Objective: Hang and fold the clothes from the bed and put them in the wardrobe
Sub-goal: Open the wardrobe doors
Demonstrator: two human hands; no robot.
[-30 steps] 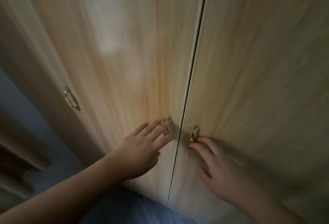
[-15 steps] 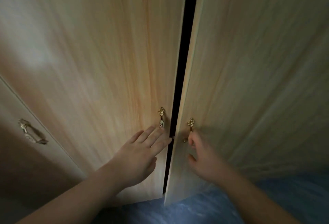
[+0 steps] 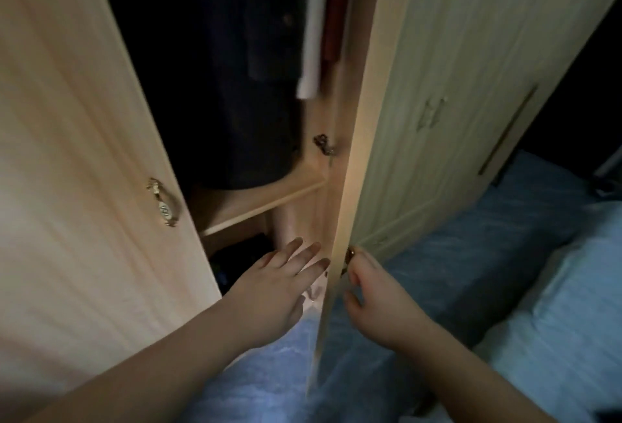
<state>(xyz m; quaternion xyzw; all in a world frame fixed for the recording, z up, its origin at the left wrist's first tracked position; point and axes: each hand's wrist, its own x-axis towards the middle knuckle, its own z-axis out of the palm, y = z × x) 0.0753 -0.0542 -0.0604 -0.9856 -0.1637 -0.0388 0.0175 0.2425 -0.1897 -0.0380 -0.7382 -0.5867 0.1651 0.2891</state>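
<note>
Since earlier: both wardrobe doors swung wide; dark inside now shows.
Right hand point(image 3: 377, 298): my fingers curl, pinching the brass handle point(image 3: 348, 259) on the right door point(image 3: 340, 187), seen edge-on.
Left hand point(image 3: 272, 288): spread, fingers straight, reaching into the gap; contact unclear.
Left door point(image 3: 77, 160): open, its own handle point(image 3: 163, 202) untouched.
Wardrobe: hanging clothes point(image 3: 313, 29) up top, shelf point(image 3: 266, 200) below, something dark under it.
Clothes to sort: none visible from here; only the blue bed point(image 3: 471, 271) at right.
Handling: I judge the door stiff and light on its hinges; the handle is the best hold.
In the way: the bed lies near the right door's swing.
</note>
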